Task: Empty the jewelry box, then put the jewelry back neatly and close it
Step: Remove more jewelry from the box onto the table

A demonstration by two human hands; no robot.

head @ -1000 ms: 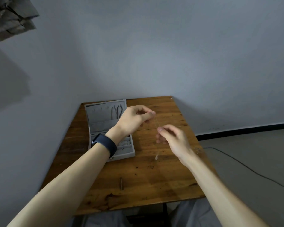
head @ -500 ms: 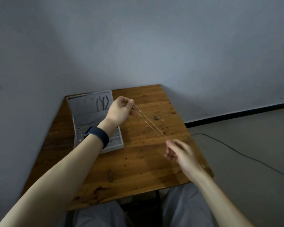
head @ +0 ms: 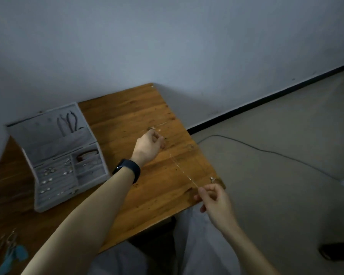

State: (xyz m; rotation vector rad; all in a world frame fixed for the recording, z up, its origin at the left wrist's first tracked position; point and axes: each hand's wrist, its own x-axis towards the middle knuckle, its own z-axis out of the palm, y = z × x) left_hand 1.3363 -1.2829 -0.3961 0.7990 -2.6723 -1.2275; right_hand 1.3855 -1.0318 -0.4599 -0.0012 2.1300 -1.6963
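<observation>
a thin chain (head: 182, 169) runs stretched slantwise over the desk (head: 127, 116) in the middle of the frame. the left grip (head: 150, 144), fingers curled tight, pinches its upper end. the right grip (head: 214, 201) pinches the lower end between thumb and forefinger at the desk's right edge. the open jewelry box (head: 48, 143) stands at the left of the frame, well apart from the chain, with small studs (head: 49, 171) in its slots. teal feather earrings (head: 10, 255) lie at lower left.

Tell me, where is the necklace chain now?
In the head view, the necklace chain stretches between the left hand and right hand above the wooden table, right of the open jewelry box.
</observation>
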